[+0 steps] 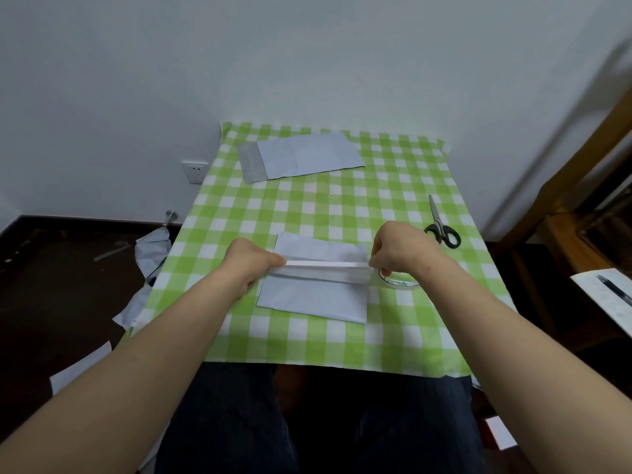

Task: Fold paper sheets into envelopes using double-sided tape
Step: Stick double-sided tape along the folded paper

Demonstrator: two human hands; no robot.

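A folded white paper sheet (314, 295) lies on the green checked tablecloth (307, 206) in front of me. A white strip of double-sided tape (325, 265) is stretched across its upper part. My left hand (251, 265) pinches the strip's left end at the sheet's left edge. My right hand (396, 248) holds the strip's right end by the tape roll (402, 283), which sits just right of the sheet, partly hidden under the hand. A folded envelope (301, 160) lies at the far side of the table.
Black-handled scissors (441, 222) lie to the right of my right hand. Paper scraps (80, 367) litter the dark floor on the left. Wooden furniture (581, 206) stands at the right. A white wall with a socket (194, 172) is behind the table.
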